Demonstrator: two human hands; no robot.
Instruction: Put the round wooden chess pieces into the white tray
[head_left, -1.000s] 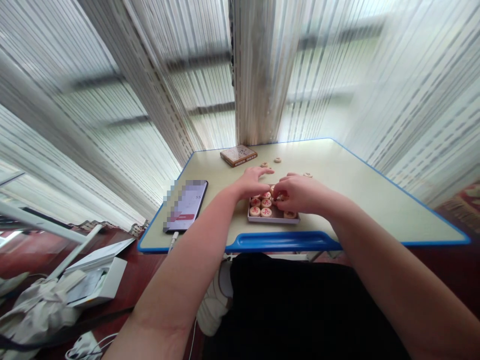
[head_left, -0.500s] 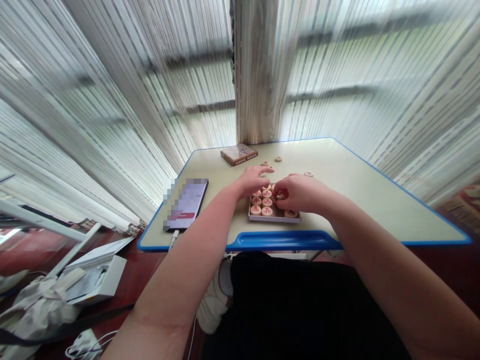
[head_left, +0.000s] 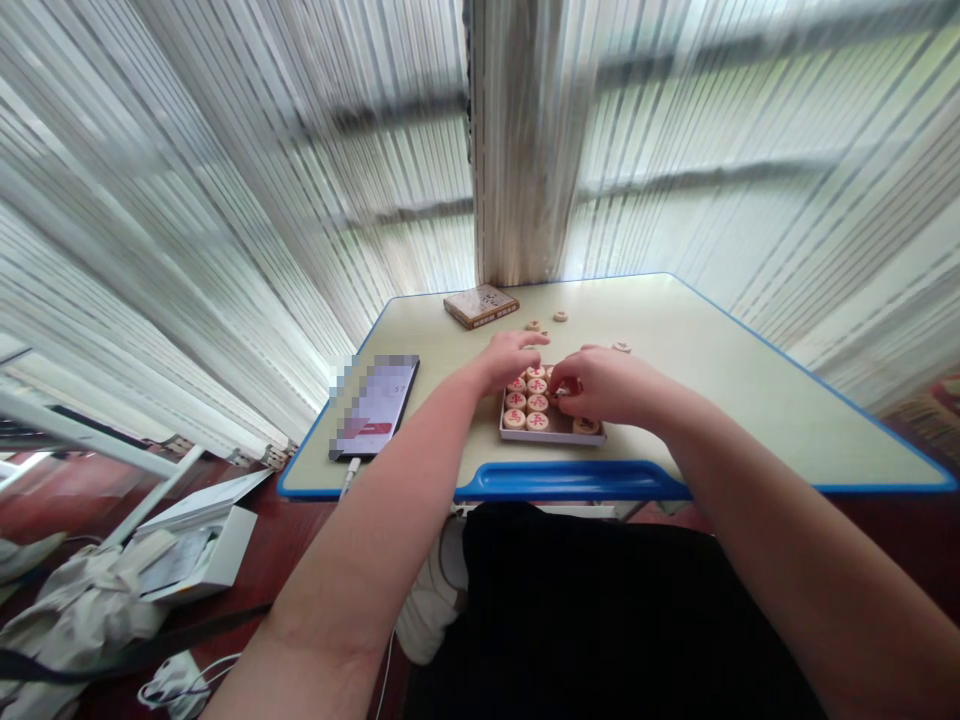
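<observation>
A shallow box tray (head_left: 553,437) holds rows of round wooden Chinese chess pieces (head_left: 537,403), with red characters on the left columns. My right hand (head_left: 592,378) reaches over the right side of the tray, thumb and fingers pinched on a chess piece (head_left: 560,393) that they mostly hide. At the right front corner of the tray lies another piece (head_left: 586,425) with a dark character. Over the tray's back left edge is my left hand (head_left: 511,358), fingers stretched out and apart, holding nothing that shows.
Loose pieces (head_left: 561,316) lie behind the tray, and one more (head_left: 621,347) is beyond my right hand. A flat patterned box (head_left: 481,305) sits at the back left. On the left, a phone (head_left: 379,405) is plugged into a white cable. A blue trough (head_left: 574,480) edges the table.
Both hands stay almost where they were at the tray. My left thumb has drawn slightly nearer its fingers. The whole view has shifted a little.
</observation>
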